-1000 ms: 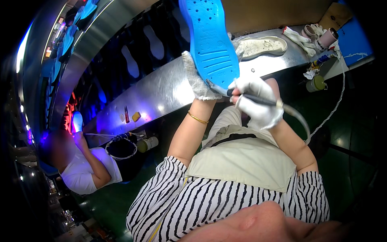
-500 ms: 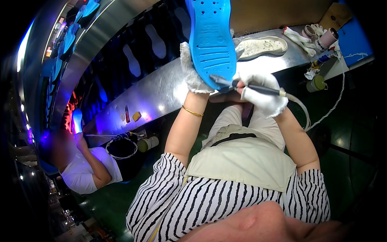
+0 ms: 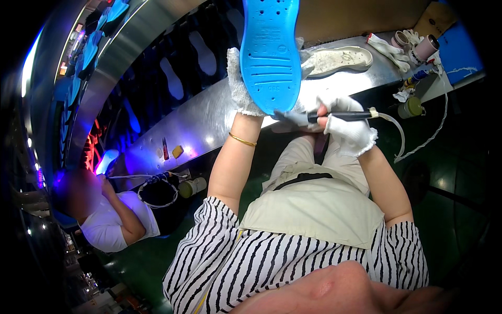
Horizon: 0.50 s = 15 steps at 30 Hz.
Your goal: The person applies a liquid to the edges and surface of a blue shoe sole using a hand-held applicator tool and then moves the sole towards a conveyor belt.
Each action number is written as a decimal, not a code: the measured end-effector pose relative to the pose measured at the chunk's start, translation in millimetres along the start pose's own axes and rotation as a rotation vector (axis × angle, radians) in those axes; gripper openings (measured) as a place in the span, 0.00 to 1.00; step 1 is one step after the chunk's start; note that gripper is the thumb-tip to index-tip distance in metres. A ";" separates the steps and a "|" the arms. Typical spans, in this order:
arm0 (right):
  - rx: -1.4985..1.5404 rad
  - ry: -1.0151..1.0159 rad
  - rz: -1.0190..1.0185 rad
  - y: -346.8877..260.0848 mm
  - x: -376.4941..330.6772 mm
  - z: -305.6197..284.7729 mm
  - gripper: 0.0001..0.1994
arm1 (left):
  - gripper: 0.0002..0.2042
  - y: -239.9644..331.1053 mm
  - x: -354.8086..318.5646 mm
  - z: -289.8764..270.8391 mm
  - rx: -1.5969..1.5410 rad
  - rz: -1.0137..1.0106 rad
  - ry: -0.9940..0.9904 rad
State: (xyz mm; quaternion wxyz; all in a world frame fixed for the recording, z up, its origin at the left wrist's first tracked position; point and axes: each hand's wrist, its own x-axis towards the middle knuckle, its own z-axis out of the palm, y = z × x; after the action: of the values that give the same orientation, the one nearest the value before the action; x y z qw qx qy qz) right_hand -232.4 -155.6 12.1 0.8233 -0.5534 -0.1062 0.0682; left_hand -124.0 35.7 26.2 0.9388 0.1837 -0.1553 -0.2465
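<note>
In my gloved left hand (image 3: pixel 239 86) is a blue shoe sole (image 3: pixel 271 63), gripped from behind and along its left side, with its lower end toward me. Holes and raised lines mark the face turned to me; its top end runs out of view. My right hand (image 3: pixel 342 125), also in a white glove with a fingertip bare, is closed round the black handle of a brush (image 3: pixel 351 115). A pale tube runs out of the handle's back end. The grey brush head lies at the sole's lower rim; whether it touches, I cannot tell.
Behind the sole stretches a metal bench (image 3: pixel 183 123) with a white shoe sole (image 3: pixel 340 60) on it. Gloves (image 3: pixel 388 52), a pink spool (image 3: pixel 426 48) and a green can (image 3: pixel 411 107) are at right. At left a co-worker (image 3: pixel 117 214) holds a lit sole (image 3: pixel 107 161) beside the curved machine.
The brush has come off the sole's face down to its lower rim, its handle now more level. The blue sole has shifted slightly left. The co-worker's sole has tilted rightward.
</note>
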 end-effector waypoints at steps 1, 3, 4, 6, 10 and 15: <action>-0.124 0.029 -0.074 -5.9 1.1 1.2 0.06 | 0.34 -0.1 -0.8 4.5 0.009 -0.008 0.004; -0.255 0.026 -0.238 -16.7 7.8 10.8 0.06 | 0.34 -0.9 0.3 9.7 0.101 -0.019 0.067; -0.262 -0.006 -0.327 -17.8 13.4 15.3 0.06 | 0.34 -1.0 0.3 10.6 0.148 -0.024 0.099; -0.417 -0.080 -0.469 -22.8 21.1 15.5 0.07 | 0.33 2.7 3.1 9.4 0.192 -0.052 0.125; -0.605 -0.200 -0.448 -22.5 28.7 11.2 0.08 | 0.32 6.4 7.1 18.6 0.249 -0.117 0.201; -0.681 -0.275 -0.280 -25.7 31.7 5.9 0.08 | 0.30 6.2 14.3 11.7 0.330 -0.265 0.186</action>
State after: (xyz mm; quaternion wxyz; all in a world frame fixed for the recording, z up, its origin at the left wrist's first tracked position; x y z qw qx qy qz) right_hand -203.4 -152.7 41.1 0.5721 -0.7606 -0.3067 -0.0103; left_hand -114.0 30.2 42.0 0.8657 0.3755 -0.0807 -0.3209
